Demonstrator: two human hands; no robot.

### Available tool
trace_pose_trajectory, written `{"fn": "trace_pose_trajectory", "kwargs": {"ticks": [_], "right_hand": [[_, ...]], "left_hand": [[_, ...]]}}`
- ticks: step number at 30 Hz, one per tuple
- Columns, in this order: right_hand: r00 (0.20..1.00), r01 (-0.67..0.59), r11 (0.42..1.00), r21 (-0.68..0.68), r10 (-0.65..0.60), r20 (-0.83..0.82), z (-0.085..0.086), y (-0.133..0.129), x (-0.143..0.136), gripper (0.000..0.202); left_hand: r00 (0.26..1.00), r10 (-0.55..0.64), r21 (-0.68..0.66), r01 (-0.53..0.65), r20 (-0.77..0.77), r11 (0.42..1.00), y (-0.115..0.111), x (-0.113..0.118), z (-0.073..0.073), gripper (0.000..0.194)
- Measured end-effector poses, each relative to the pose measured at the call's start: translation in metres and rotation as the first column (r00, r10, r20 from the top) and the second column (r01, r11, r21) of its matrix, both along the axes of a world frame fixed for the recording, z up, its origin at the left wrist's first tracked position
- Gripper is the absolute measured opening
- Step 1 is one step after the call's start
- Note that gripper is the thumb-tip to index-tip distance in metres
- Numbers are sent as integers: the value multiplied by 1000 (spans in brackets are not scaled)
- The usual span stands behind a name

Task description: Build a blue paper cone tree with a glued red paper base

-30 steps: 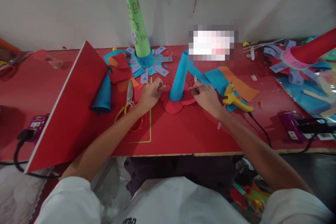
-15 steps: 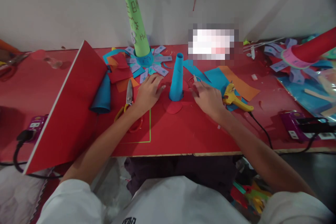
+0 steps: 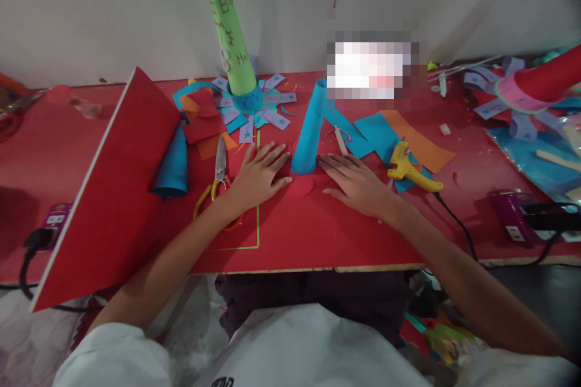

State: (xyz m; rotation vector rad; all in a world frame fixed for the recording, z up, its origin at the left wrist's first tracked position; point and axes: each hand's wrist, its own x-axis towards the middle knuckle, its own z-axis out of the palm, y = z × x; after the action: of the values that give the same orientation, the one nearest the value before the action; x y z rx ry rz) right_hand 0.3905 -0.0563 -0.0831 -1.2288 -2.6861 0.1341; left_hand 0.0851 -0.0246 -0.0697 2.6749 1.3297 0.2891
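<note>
A blue paper cone stands on a red paper base, its top leaning slightly right. Just left of it, my left hand lies flat with fingers spread, thumb at the base's edge. On the other side, my right hand rests palm down, fingers stretched toward the cone's foot. Neither hand holds anything. Scissors with yellow and red handles lie beside my left hand, partly hidden by it. A yellow glue gun lies right of my right hand, beside blue paper.
A tall green paper tube with a petal ring stands at the back left. A slanted red board and another blue cone are at left. A red tube and a purple power strip are at right.
Both hands have come down flatter, with fingers more spread beside the cone. The cone leans more to the right. The view has shifted slightly.
</note>
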Motion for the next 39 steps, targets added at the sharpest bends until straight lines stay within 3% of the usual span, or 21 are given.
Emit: {"fn": "trace_pose_trajectory", "kwargs": {"ticks": [6,10,16,18,20,24,28,32,35,39], "right_hand": [[1000,16,999,-35,-17,-9,11,6,1,63],[998,48,998,-32,-49,-33,19,16,-1,60],[999,53,999,1,-53,-8,18,27,-7,51],[995,93,996,5,-93,-48,21,29,-6,47],[969,222,975,24,-218,-115,25,31,-3,44],[875,476,878,52,-466,-131,31,43,3,30],[852,521,851,-61,-523,-29,25,60,-1,20],[798,602,790,-117,-599,68,18,69,-7,20],[798,601,793,-103,-602,21,16,65,-7,22],[758,627,772,-102,-635,-148,17,59,-3,15]], "left_hand": [[1000,-2,-21,2,7,1000,3,-2,1,63],[999,6,-26,-5,38,1000,9,2,2,74],[983,18,-19,-15,183,1000,14,18,8,81],[953,35,-36,-25,300,999,15,26,14,84],[898,48,-62,-22,438,998,15,35,21,85],[781,56,-111,16,622,994,20,49,33,72],[704,35,-155,107,709,982,28,48,37,58],[677,20,-174,160,736,972,34,41,35,50],[657,59,-172,108,751,979,33,39,36,42],[626,97,-199,95,774,975,30,42,43,45]]}}
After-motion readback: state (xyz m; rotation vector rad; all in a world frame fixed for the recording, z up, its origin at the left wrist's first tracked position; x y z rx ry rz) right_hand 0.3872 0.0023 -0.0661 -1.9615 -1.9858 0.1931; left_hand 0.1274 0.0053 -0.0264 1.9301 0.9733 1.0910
